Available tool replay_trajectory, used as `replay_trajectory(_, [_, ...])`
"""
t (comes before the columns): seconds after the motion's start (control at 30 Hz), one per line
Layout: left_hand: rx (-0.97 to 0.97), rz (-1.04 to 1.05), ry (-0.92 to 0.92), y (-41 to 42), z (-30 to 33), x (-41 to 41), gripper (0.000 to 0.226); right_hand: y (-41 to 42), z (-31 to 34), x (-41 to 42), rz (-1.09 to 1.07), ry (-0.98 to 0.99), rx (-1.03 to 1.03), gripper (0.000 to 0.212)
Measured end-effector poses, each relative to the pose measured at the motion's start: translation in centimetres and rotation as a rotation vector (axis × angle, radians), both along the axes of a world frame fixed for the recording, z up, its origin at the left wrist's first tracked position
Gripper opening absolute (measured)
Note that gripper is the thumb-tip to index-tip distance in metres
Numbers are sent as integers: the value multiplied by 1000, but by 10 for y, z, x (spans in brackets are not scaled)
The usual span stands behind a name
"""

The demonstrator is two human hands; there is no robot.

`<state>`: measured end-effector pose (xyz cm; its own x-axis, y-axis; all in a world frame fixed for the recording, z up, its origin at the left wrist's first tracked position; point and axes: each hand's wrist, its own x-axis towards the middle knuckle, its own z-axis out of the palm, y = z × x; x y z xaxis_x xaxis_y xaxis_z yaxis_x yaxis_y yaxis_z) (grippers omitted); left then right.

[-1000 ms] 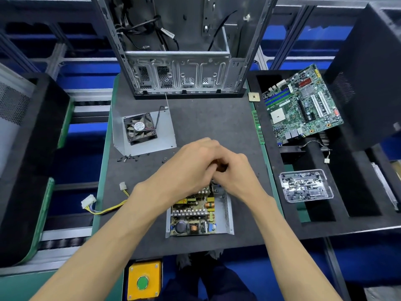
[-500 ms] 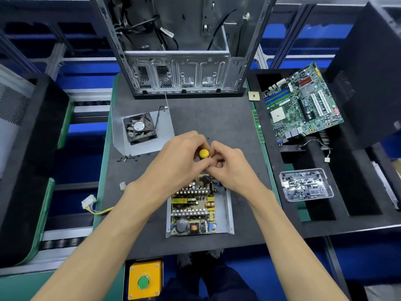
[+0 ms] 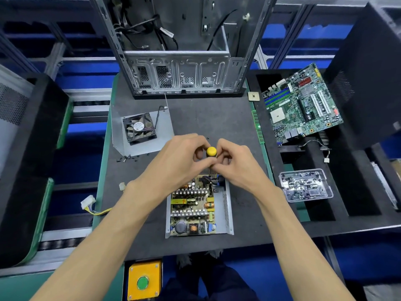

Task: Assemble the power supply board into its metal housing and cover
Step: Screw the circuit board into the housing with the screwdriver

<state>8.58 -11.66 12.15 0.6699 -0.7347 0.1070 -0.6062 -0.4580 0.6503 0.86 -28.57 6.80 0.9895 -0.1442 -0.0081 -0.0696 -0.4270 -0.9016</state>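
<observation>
Grey mat, chassis at 12 o'clock. Board seated in housing at 6 o'clock. Screwdriver gripped upright by left hand and right hand at the board's far corner. Risk: tip slipped off the screw, components gouged. Cover with fan lies at 10 o'clock.

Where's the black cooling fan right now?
In the head view, the black cooling fan sits on a grey metal cover plate, left of both hands, in front of the open computer case.
</observation>
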Motion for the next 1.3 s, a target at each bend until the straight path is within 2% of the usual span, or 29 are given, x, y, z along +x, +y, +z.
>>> replay_trajectory(0.17, [54, -178, -30, -1, 4, -1, 10, -2, 1, -3, 18, 0, -70, 25])
replay_trajectory(0.23, [84, -207, -35, 0, 4, 0, 15, -3, 1, -4, 57, 23, -91, 18])
replay_trajectory(0.4, [46, -109, -18, -2, 6, -6, 29, -4, -2, -7, 75, 33, -82, 10])
replay_trajectory(0.47, [22, -58, -4, -4, 6, -10, 27, -2, -5, -6, 35, 17, -92, 16])
replay_trajectory(0.53, [19, -74, -10, -6, 6, -11, 18, 0, -7, -5, 16, -4, -103, 25])
replay_trajectory(0.57, [33, -103, -19, -5, 7, -9, 15, -1, -7, -4, 23, -5, -93, 23])
replay_trajectory(0.63, [81, -170, -37, -4, 9, -3, 19, -1, -9, -4, 54, -15, -82, 14])
replay_trajectory(0.73, [128, -235, -35, -3, 12, 3, 29, -1, -12, -5, 36, -11, -47, 26])
replay_trajectory(0.83, [95, -172, -28, -3, 11, -1, 27, -1, -12, -7, 48, 17, 4, 27])
replay_trajectory(0.93, [47, -69, -10, -4, 6, -7, 23, -2, -10, -8, 38, 18, 34, 19])
replay_trajectory(1.03, [18, -148, 13, -7, 4, -11, 15, -3, -9, -9, 31, 15, -22, 27])
replay_trajectory(1.13, [52, -206, 5, -6, 6, -10, 20, -6, -8, -9, 32, 7, -99, 26])
replay_trajectory(1.2, [57, -214, 48, -4, 6, -6, 28, -6, -7, -9, 30, -1, -144, 31])
replay_trajectory(1.3, [-29, -131, 233, -2, 4, 4, 42, -7, -6, -10, -60, -46, -125, 32])
